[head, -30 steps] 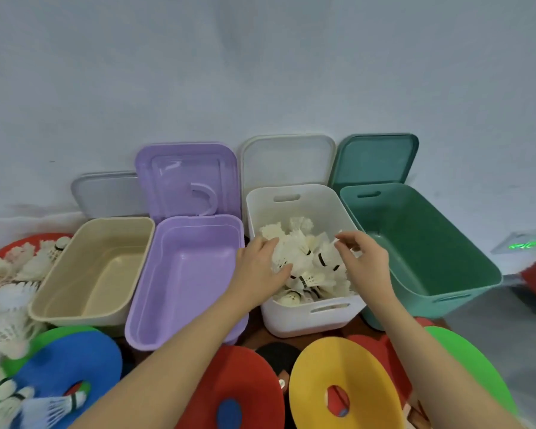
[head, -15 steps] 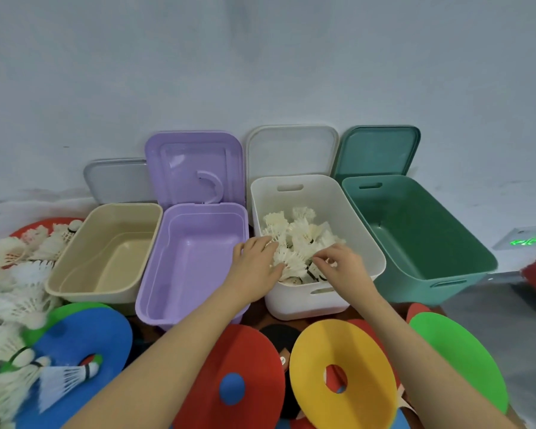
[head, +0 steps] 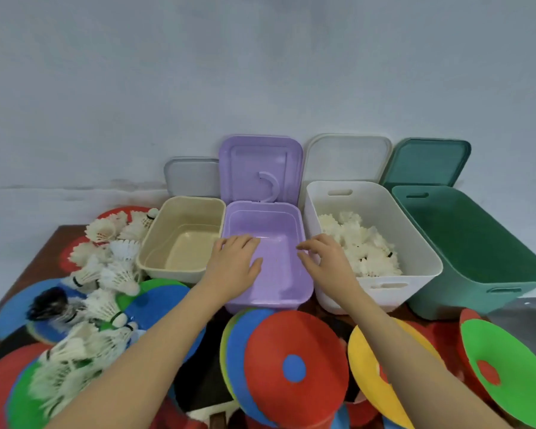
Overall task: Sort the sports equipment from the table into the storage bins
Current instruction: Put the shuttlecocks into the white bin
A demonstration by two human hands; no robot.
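While both hands hang over the purple bin [head: 266, 258], neither holds anything: the left hand [head: 234, 263] lies flat with fingers spread and relaxed above the bin's left half, and the right hand [head: 325, 261] hovers with fingers loosely curved at the bin's right rim, just beside the white bin [head: 372, 243]. A batch of shuttlecocks [head: 358, 246] already sits in the white bin, which stands between the purple bin and the green bin [head: 477, 252] along the counter's far edge. The beige bin [head: 183, 239], the purple bin and the green bin appear empty. Unsorted shuttlecocks [head: 106, 267] lie heaped near the counter's left edge, resting on and between coloured discs [head: 294, 366] that overlap across the near edge. Judged from this layout, sorting is only partly done, with the loose shuttlecocks the likely next load. Risks noted: the feathered shuttlecocks are light and tangled together, so a hasty grab could drag neighbours off the left edge or crush their skirts. The discs are stacked loosely and tilted near the front edge; a forearm sweeping across them could slide several to the floor. The lids, the purple lid [head: 260, 168] among them, merely lean against the wall behind the bins, so a nudged bin could tip one forward into it.
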